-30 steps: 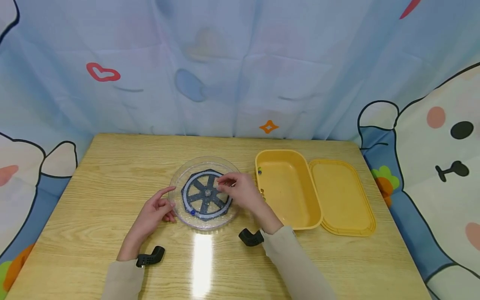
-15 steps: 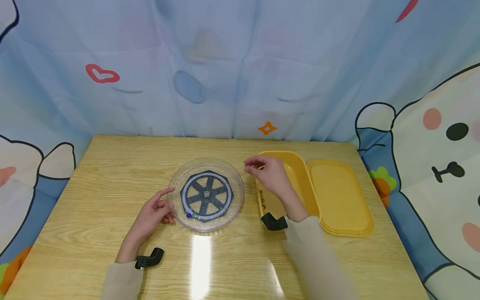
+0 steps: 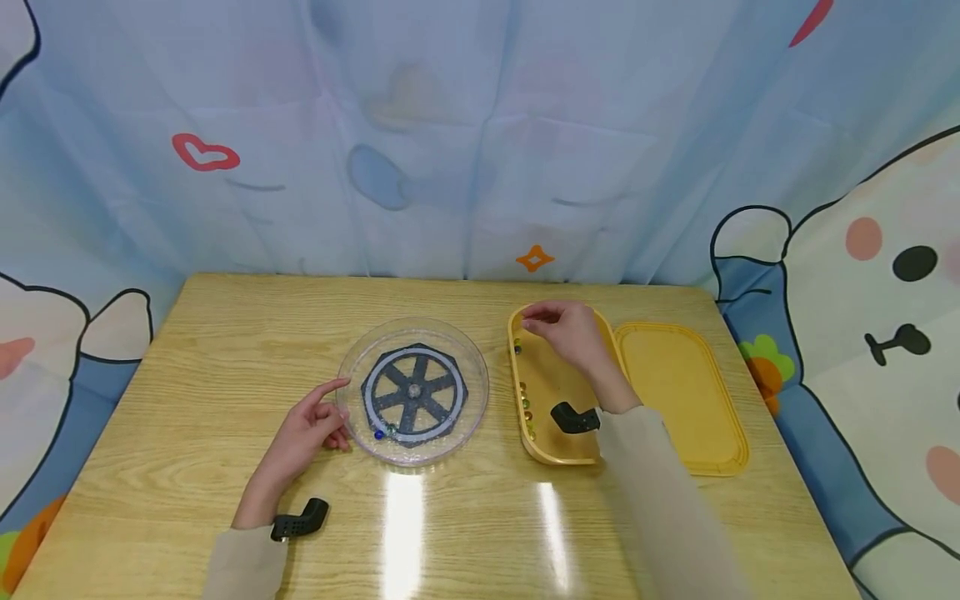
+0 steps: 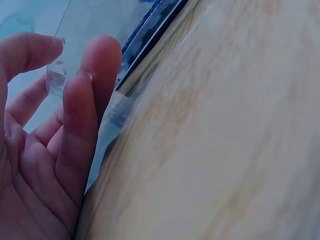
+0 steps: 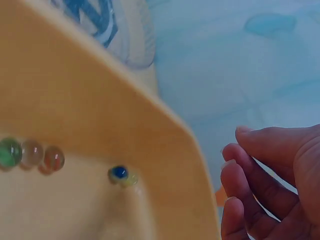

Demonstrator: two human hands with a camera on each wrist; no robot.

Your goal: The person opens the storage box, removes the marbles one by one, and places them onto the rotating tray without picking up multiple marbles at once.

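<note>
Currently the right hand (image 3: pixel 573 337) hangs at the upper end of the yellow tub (image 3: pixel 558 379), right of centre, its grip loosely bent, thumb and fingers slightly parted, near marbles (image 5: pixel 32 152) along the tub's left wall. Left of centre on the tabletop (image 3: pixel 255 333), the clear dish (image 3: pixel 476 392) holds a blue marble (image 3: pixel 378 434); the left hand's (image 3: pixel 306 429) relaxed grip touches its rim.

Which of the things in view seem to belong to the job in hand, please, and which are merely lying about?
Likely in the job:
yellow tub, below the right hand
marbles inside it
clear round dish, by the left hand

Seemingly just there:
yellow lid beside the tub
printed curtain behind
</note>
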